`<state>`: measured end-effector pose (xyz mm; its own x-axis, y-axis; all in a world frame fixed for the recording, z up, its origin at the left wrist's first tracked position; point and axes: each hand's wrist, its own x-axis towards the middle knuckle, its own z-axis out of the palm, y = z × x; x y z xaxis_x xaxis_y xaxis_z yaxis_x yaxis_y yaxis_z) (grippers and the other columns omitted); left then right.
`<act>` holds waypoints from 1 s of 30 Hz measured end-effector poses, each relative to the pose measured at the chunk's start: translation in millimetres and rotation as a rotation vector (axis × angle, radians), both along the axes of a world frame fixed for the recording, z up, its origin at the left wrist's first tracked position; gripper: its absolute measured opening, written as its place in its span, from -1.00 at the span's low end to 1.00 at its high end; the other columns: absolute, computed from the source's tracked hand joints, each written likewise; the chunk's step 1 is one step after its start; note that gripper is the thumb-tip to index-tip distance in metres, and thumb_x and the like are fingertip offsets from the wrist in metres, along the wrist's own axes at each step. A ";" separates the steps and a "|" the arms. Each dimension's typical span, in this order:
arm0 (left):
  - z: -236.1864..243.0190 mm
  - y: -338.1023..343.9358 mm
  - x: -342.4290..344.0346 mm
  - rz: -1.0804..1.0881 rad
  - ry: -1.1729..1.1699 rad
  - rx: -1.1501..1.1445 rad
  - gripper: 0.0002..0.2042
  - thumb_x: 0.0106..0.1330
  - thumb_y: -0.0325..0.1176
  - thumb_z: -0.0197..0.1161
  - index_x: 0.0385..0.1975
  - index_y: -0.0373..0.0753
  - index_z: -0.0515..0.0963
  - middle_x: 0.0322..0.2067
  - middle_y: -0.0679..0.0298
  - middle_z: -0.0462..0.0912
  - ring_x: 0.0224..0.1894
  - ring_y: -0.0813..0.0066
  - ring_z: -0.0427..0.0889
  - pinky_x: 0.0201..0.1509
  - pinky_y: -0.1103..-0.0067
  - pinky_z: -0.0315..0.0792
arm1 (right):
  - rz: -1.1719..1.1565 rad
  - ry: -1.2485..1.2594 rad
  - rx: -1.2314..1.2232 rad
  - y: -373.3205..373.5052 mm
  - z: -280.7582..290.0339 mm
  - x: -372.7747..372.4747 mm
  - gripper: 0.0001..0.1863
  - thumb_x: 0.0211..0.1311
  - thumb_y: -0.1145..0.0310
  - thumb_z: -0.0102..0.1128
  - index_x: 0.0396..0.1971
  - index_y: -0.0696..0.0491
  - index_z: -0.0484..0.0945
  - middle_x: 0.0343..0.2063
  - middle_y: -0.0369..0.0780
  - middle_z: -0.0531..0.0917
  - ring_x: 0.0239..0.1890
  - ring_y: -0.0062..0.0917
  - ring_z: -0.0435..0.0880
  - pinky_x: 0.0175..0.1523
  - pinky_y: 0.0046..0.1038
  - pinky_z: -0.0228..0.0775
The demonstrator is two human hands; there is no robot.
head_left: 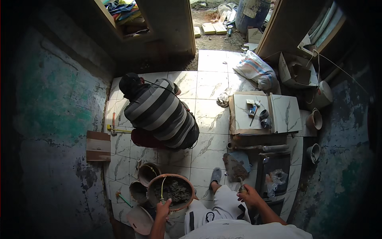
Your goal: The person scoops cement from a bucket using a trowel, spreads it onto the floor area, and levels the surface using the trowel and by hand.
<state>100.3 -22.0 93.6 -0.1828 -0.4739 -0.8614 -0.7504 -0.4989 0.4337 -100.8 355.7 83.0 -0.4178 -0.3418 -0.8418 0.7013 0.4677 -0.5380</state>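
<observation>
My left hand [163, 208] is closed round the handle of an orange-brown bucket [192, 185] at the lower middle, beside my legs. Dark grey, lumpy mortar [176, 193] lies inside it. My right hand [249, 195] grips the handle of a trowel [234, 167], whose mortar-smeared blade points away from me. Under the blade, a blue-grey flat piece [243, 158] partly shows. Two more buckets, one brownish [148, 172] and one dark [138, 192], stand just left of the one I hold.
A co-worker in a striped shirt [163, 109] crouches on the tiled floor [209, 139] ahead. A hammer [113, 122] lies by the left wall. Right of centre are stacked tiles [285, 113], pipes [274, 148] and a white sack [256, 69]. A doorway opens at the far end.
</observation>
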 end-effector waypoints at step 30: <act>135.8 -63.7 -719.9 -1.093 0.583 -0.215 -0.53 0.13 0.04 0.36 -0.52 -0.33 0.48 -0.60 0.20 0.54 -0.53 0.44 0.52 -0.40 0.49 0.40 | -0.518 0.601 0.099 -45.4 110.2 -489.6 -0.75 0.11 0.45 0.26 -0.28 0.08 0.37 -0.60 -0.31 0.48 -0.70 -0.61 0.50 -0.59 -0.53 0.37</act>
<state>-619.6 -85.7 229.4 -0.8945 0.0448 -0.4449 -0.3959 0.3832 0.8345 -590.4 310.3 193.2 -0.8950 0.0842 -0.4379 0.4452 0.2273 -0.8661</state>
